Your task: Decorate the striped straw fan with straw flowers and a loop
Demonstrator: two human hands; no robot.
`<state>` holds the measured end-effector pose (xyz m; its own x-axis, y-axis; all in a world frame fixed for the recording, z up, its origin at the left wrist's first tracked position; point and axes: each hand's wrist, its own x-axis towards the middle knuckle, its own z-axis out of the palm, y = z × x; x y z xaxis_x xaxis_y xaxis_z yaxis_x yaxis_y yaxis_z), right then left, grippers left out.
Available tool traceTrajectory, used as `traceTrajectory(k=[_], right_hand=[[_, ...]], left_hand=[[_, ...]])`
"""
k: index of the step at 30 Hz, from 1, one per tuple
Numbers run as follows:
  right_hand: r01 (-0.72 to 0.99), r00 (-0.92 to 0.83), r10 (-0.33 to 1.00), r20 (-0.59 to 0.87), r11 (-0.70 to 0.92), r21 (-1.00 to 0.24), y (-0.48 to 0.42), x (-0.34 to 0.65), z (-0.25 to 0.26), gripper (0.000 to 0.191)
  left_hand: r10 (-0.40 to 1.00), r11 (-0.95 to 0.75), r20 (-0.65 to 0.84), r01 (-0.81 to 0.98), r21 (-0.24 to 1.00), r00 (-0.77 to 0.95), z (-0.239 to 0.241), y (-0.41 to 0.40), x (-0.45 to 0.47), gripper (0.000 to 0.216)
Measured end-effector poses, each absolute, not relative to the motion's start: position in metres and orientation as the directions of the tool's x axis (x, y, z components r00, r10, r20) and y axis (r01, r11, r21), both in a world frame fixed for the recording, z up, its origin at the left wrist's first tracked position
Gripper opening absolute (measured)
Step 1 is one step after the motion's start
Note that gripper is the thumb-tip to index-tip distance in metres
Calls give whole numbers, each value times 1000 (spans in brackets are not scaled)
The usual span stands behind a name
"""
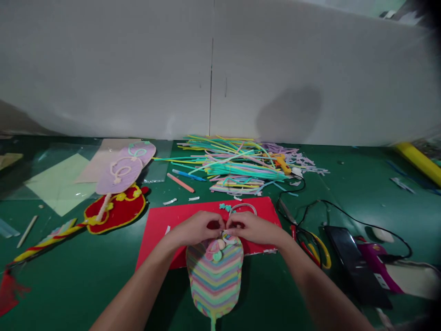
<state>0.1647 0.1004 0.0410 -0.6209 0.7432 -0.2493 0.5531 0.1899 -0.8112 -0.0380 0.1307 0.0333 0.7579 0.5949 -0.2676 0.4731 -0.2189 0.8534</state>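
Note:
A fan covered in pastel zigzag stripes lies before me, its handle pointing towards me. Pink, cream and mint decorations sit near its far end. At that end my left hand and my right hand meet, both closed in a pinch. A pale pipe cleaner loops out beyond the right hand and runs down to the fingertips, which appear to hold it. The exact grip is hidden by the fingers. Under the hands is a red board, with small teal flower shapes just beyond them.
Behind the board lies a heap of coloured pipe cleaners with an orange glue gun. At left are a purple decorated fan and a red-and-yellow one. Right of me lie cables, pliers and a black phone.

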Motion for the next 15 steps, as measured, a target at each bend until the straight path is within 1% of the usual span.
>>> traceTrajectory(k=[3, 7, 11, 13, 15], right_hand=[[636, -557, 805, -206, 253, -729, 96, 163, 40, 14], [758, -521, 848, -100, 405, -512, 87, 157, 38, 10], [794, -556, 831, -3, 530, -298, 79, 149, 37, 9], [801, -561, 827, 26, 550, -237, 75, 145, 35, 12], [811, -548, 835, 55, 546, -208, 71, 142, 32, 11]], left_hand=[[643, -208, -235, 462, 862, 729, 26, 127, -38, 15], [697, -177, -218, 458, 871, 683, 15, 123, -38, 14], [715, -160, -209, 447, 880, 667, 13, 123, -38, 12], [714, -156, -214, 449, 880, 667, 14, 124, -37, 10], [715, -152, -216, 450, 880, 665, 14, 125, -36, 9]])
